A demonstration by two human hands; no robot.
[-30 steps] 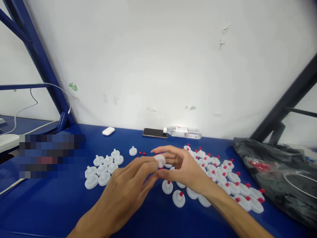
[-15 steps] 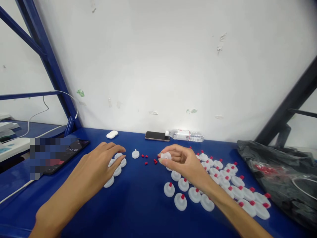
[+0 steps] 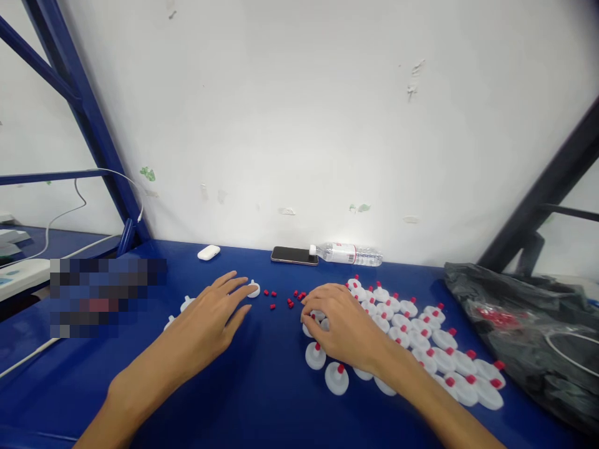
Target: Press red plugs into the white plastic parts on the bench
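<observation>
wide open and empty, the left hand is reaching beside the lone uncapped disc; pinching it would be needing closer fingers. the right hand is curling among red-capped discs, seemingly placing, its hold too hidden to tell. loose red caps are lying between.

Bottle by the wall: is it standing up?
No, the bottle lies on its side on the blue table, its white cap pointing left.

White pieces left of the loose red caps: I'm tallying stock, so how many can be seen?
3: one piece at the left hand's fingertips, a second and a third left of that hand, partly covered. More may be hidden behind it.
</observation>
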